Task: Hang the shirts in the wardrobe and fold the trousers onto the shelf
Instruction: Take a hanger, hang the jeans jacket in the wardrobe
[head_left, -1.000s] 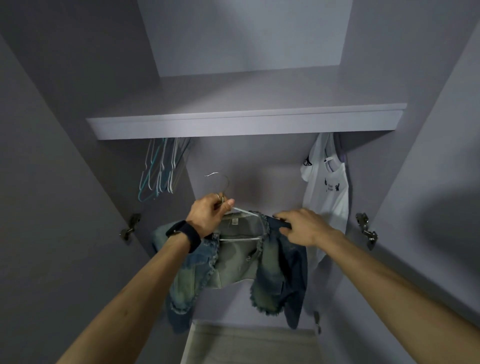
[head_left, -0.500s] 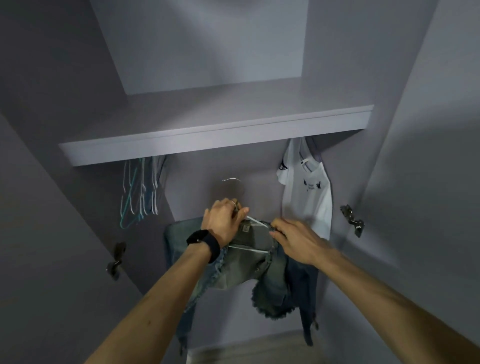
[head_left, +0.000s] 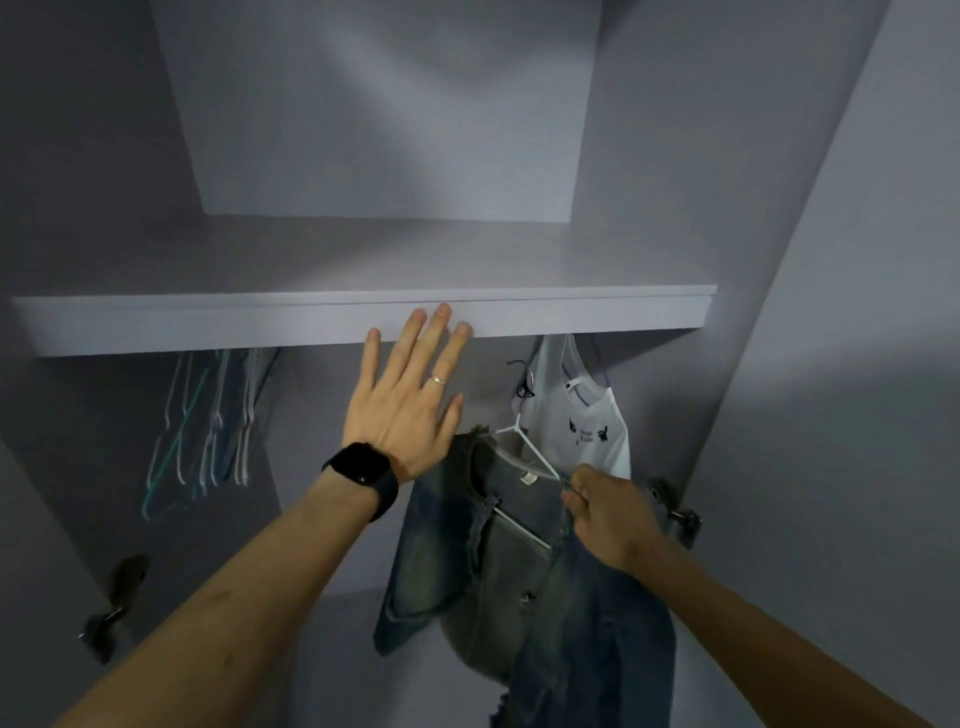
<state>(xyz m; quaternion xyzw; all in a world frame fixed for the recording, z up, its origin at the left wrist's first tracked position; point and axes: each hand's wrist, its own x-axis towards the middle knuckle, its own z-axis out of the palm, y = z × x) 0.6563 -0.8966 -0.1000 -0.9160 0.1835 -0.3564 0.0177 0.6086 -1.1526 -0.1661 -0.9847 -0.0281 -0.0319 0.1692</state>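
Dim, cool, greyish-violet light. A soft bright patch lies on the back wall above the shelf (head_left: 571, 312) and along its front edge; beneath that edge it is all shadow. My left hand (head_left: 405, 410) catches the light. My right hand (head_left: 608, 514), pinching the white hanger (head_left: 530, 452), is dark and slightly smeared. The side walls lean at the frame's edges, and the lower-left hinge (head_left: 111, 608) is blurred.
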